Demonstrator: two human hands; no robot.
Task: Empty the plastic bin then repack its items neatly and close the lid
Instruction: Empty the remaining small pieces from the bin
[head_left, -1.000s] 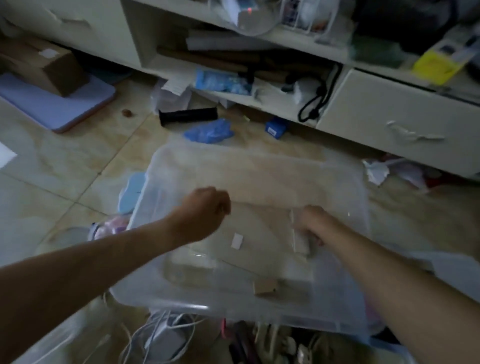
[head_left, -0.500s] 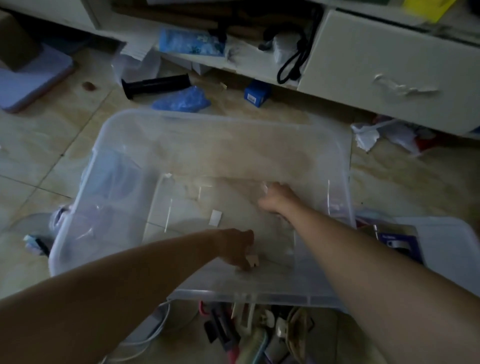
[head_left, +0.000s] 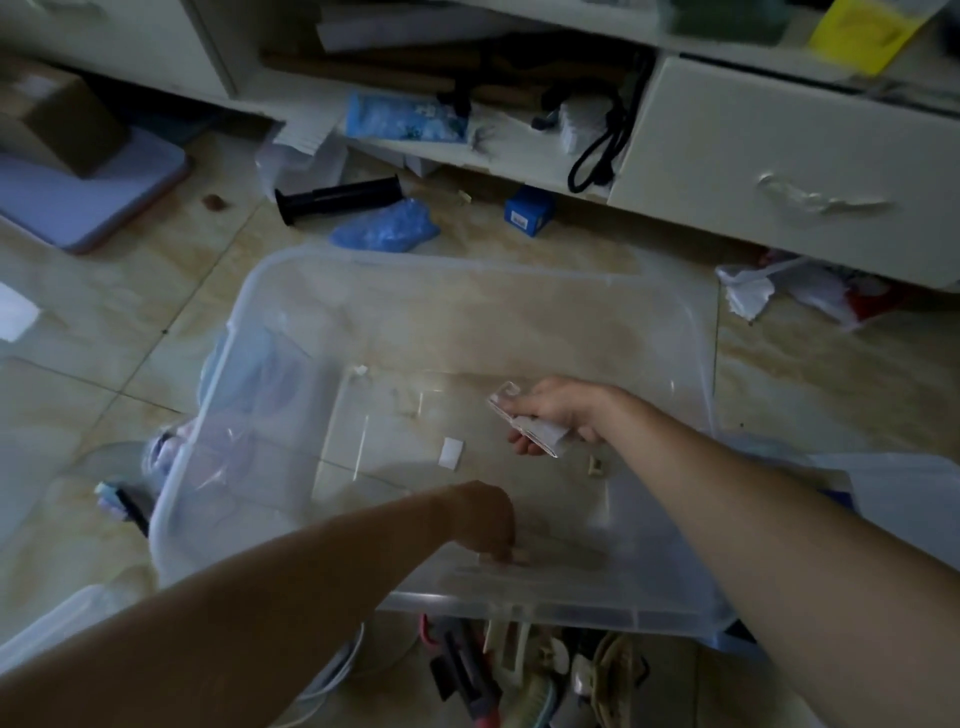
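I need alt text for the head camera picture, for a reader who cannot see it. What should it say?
Two bare hands reach into a nearly empty clear plastic bin on a tiled floor: the right hand holds a small flat white packet, the left hand presses fingertips on the bin's bottom near a small scrap. Loose items lie around the bin, before a white cabinet.

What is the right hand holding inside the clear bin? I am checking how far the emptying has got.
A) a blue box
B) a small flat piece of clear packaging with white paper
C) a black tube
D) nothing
B: the right hand is closed on a small flat clear packaging piece with white paper, above the floor of the clear plastic bin.
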